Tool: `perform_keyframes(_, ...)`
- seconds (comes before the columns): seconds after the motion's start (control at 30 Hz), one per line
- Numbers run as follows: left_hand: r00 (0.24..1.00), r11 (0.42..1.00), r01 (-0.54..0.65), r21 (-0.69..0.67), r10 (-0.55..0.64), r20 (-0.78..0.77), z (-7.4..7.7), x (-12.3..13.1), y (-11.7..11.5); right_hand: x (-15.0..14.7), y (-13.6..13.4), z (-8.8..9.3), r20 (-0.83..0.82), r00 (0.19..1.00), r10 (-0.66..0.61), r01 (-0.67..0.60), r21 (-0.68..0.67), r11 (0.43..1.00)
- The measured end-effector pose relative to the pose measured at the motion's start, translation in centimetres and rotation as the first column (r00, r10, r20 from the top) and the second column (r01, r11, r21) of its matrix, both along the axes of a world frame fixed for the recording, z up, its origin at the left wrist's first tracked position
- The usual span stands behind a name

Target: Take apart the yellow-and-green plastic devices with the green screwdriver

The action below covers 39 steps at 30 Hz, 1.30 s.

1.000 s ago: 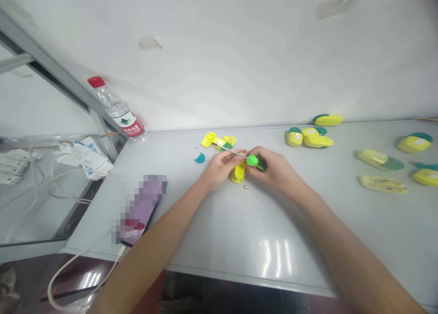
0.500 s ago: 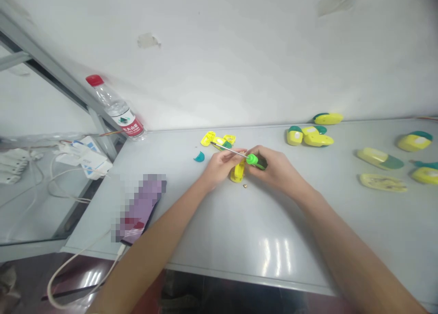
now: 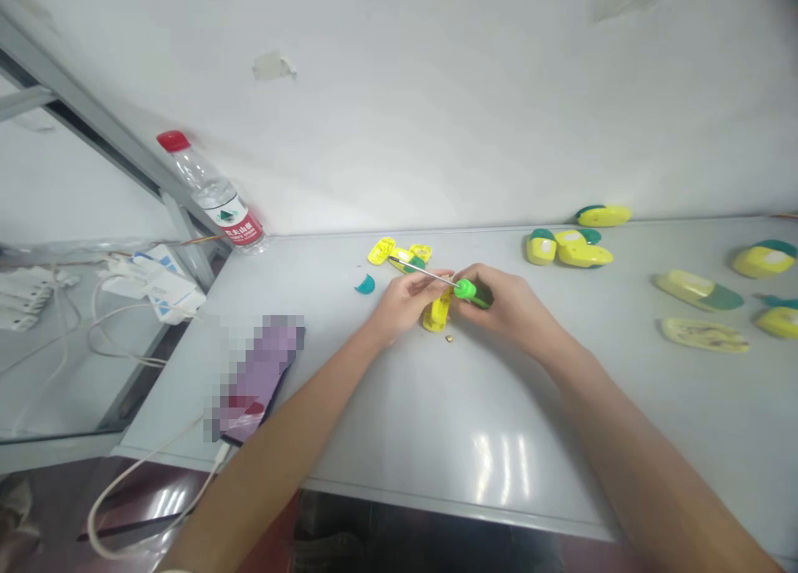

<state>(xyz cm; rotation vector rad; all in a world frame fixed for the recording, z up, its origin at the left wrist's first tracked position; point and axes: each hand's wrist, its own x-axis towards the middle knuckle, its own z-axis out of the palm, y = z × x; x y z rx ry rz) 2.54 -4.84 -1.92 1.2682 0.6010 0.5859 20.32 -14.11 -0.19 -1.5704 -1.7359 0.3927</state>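
Observation:
My right hand (image 3: 502, 307) is closed around the green handle of a screwdriver (image 3: 465, 289), whose metal shaft points left and away from me, passing above my left fingers. My left hand (image 3: 405, 303) has its fingers bent together at the far end of an open yellow plastic shell (image 3: 437, 313) and grips it there. My right fingertips come close to that shell too; exactly where they touch is hidden. A tiny brass-coloured part (image 3: 449, 338) lies on the table just below the shell. Beyond the hands are yellow shell pieces (image 3: 381, 251) and a curved teal piece (image 3: 365, 284).
Several yellow-and-green plastic casings (image 3: 584, 255) lie on the right of the grey table (image 3: 399, 440), some by the wall. At left are a red-capped water bottle (image 3: 233, 215), a phone (image 3: 262, 382) on a white cable (image 3: 103, 494), and white power strips (image 3: 31, 303).
The view has shifted slightly, so most things sit a little differently in the picture. Both hands keep nearly the same pose, with the screwdriver still in my right hand.

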Motion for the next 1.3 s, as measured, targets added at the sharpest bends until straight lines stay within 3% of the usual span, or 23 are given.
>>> perform_keyframes(0.33,0.999,0.997,-0.041,-0.059,0.040,-0.013,0.1,0.0,-0.1,0.3,-0.1,0.2,0.008,1.000,0.003,-0.003,-0.037,0.999)
perform_keyframes(0.87,1.000,0.999,-0.022,-0.041,0.023,0.007,-0.1,0.1,0.0,-0.1,0.0,0.2,-0.025,1.000,0.008,-0.009,-0.047,0.999)
perform_keyframes(1.3,0.994,0.994,-0.106,-0.032,0.105,-0.023,0.1,0.3,-0.3,-0.9,0.0,0.4,0.020,0.998,-0.059,0.060,-0.008,0.998)
